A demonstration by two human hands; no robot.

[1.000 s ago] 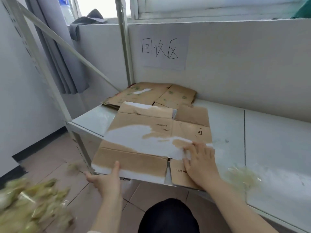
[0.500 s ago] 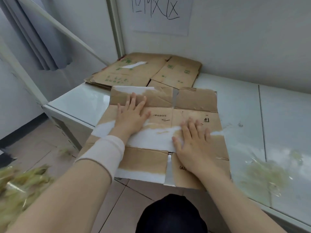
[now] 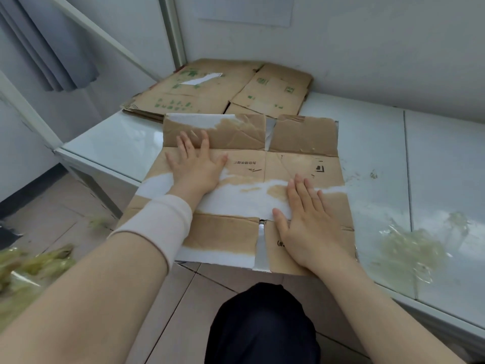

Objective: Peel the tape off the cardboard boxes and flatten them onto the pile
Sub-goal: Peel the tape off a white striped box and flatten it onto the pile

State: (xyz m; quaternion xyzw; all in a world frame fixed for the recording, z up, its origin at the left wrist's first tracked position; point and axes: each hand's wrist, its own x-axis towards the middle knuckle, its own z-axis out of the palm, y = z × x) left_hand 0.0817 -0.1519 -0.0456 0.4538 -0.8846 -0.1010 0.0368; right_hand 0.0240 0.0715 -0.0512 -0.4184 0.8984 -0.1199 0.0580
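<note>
A flattened brown cardboard box [image 3: 296, 164] with torn white patches lies on the white table [image 3: 380, 143], its near edge hanging over the table's front. My left hand [image 3: 195, 164] presses flat on its left half, fingers spread and reaching the far flap's crease. My right hand [image 3: 307, 222] presses flat on its near right part, fingers straight. Behind it, against the wall, lies the pile of flattened boxes [image 3: 217, 88] with green print.
A clump of peeled clear tape [image 3: 409, 250] lies on the table to the right. More crumpled tape [image 3: 29, 266] lies on the tiled floor at the left. A slanted metal frame bar [image 3: 105, 38] and a grey curtain [image 3: 52, 48] stand at the left.
My left hand came up from the box's near edge and now presses on its left half. The box slid further onto the table, toward the pile. My right hand stays flat on it.
</note>
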